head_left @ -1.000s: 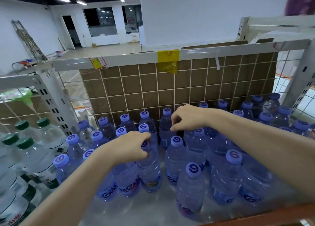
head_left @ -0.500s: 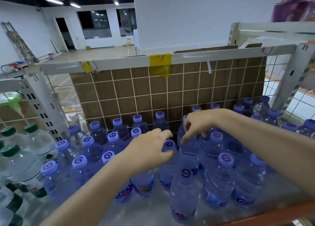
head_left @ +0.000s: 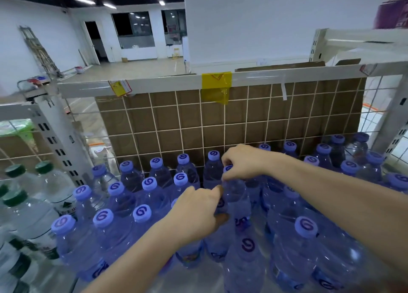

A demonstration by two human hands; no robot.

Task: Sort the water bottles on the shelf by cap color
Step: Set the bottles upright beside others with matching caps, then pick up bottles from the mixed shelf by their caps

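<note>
Green-capped bottles (head_left: 28, 202) stand at the far left, apart from the purple-capped bottles (head_left: 141, 217) crowding the shelf (head_left: 198, 277). Your left hand (head_left: 196, 213) curls around a purple-capped bottle's body, thumb forward. Your right hand (head_left: 242, 162) pinches the cap of another bottle (head_left: 235, 193) in the middle rows.

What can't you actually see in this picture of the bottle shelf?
- Head view: the left hand covers the cap and neck of the bottle under it.
- The right hand hides most of its purple cap.
- The green-capped bottles are cut by the left edge.
- Label text is too blurred to read.
</note>
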